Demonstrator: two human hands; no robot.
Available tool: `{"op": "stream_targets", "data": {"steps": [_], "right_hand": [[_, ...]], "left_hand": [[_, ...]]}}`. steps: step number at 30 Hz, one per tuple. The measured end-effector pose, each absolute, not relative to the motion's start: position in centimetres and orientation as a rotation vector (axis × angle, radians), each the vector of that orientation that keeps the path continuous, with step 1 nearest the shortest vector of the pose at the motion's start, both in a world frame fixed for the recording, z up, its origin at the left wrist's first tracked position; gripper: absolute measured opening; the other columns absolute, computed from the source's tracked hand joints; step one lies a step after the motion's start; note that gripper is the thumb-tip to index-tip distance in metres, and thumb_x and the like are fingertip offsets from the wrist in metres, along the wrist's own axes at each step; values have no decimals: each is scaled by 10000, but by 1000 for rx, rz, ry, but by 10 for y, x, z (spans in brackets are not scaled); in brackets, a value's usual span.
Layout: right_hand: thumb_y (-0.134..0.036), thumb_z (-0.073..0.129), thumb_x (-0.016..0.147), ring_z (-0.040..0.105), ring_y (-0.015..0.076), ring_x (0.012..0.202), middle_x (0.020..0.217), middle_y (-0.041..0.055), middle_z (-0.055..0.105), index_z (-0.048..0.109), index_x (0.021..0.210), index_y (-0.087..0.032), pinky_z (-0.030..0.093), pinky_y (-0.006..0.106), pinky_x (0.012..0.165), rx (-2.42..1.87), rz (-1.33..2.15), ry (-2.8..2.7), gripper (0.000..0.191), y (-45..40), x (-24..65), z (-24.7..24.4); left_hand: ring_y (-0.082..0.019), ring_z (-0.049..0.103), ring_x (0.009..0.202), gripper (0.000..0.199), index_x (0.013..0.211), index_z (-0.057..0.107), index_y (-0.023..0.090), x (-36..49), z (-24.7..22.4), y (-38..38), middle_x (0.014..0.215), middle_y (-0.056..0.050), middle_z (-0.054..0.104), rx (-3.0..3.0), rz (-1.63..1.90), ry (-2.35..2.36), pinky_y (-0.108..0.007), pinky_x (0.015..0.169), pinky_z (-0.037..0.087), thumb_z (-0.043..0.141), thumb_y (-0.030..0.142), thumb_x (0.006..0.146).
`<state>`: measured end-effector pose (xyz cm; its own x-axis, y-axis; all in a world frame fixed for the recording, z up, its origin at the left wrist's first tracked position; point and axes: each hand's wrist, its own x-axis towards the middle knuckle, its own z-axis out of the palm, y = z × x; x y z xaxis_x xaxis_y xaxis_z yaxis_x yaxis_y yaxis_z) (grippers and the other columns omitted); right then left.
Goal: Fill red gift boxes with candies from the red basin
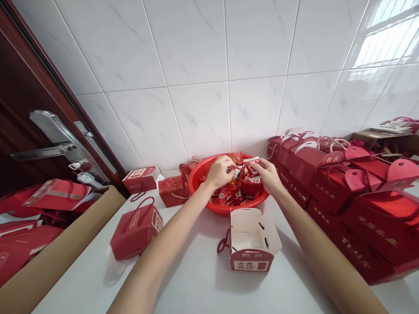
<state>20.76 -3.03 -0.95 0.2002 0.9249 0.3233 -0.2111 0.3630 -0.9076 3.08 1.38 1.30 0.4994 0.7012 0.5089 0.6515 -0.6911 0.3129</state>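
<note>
A red plastic basin [195, 179] against the tiled wall holds many small red-wrapped candies [225, 196]. Over its left part, my left hand [220, 172] is closed, fingertips pinched together; a dark bit shows at the palm, but what it holds is not clear. My right hand [269, 174], at the basin's right rim, pinches a red candy packet [253, 167] with a white edge between thumb and fingers. In front of the basin stands an open red gift box [252, 260], its pale inside facing up and a dark red cord [223, 245] hanging at its left.
Closed red gift boxes [135, 226] stand left of the basin. On the right, red boxes with cords [330, 174] are stacked high beside my right forearm. A cardboard carton [75, 244] of red boxes lies at the left, below a dark door with a metal handle [49, 150].
</note>
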Motion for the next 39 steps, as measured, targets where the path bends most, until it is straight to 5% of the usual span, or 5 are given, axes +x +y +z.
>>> {"op": "stream_targets", "data": {"steps": [5,12,17,30,39], "right_hand": [[-512,842,593,666,195,766,811,11,721,679,793,-222,541,316,709,-863,921,-1020,388,-29,208,-10],[-514,840,591,688,212,794,836,18,739,677,799,-227,556,329,717,-871,937,-1032,390,-31,207,-10],[-537,830,592,694,225,813,860,29,748,661,800,-228,558,331,697,-884,923,-1051,409,-30,208,-10],[-545,837,587,698,233,827,873,33,754,661,791,-226,567,346,723,-885,931,-1057,418,-30,208,-10],[-536,832,603,678,212,793,831,18,728,676,814,-230,555,344,728,-888,916,-1065,403,-29,208,-10]], "left_hand": [[-234,700,844,141,862,790,246,50,7,-1,892,-46,768,2748,-191,971,-284,758,500,706,219,751],[-403,680,1042,492,1163,730,170,64,1,-3,1149,-233,716,2863,-447,1263,-450,865,519,754,359,709],[-343,709,984,369,1012,764,198,68,-3,1,1027,-186,759,2822,-454,1334,-378,850,530,733,194,645],[-308,701,899,364,946,766,211,62,0,4,965,-118,767,2767,-482,1088,-343,781,530,696,138,596],[-244,676,1031,490,1079,757,229,27,10,33,1089,-6,750,2310,398,1063,-280,903,498,752,121,602]]}}
